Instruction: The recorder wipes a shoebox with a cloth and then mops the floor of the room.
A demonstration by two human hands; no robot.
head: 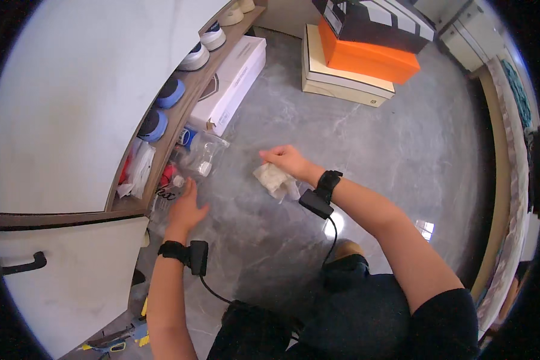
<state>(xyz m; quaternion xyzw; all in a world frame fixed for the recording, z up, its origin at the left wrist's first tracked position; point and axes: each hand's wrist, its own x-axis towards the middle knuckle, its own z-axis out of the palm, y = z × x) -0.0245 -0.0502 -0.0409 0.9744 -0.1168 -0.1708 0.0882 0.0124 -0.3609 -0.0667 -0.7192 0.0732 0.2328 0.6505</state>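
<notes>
My right hand (289, 161) grips a crumpled off-white cloth (274, 181) above the grey marbled floor; the cloth hangs below my fingers. My left hand (186, 208) reaches towards the bottom of the shoe cabinet with its fingers apart and holds nothing that I can see. Just beyond its fingertips are a red item (168, 174) and a clear plastic bottle (201, 155) with a white cap, lying on the floor by the shelf edge. A transparent bag or wrap seems to cover part of them; its outline is hard to tell.
Shoes (171, 93) line the wooden shelf (186, 96) at left. A long white box (234, 83) lies under it. Stacked boxes stand farther back: cream (346, 87), orange (369, 56) and black (378, 29). An open cabinet door (67, 265) is at lower left, a bed edge (499, 189) at right.
</notes>
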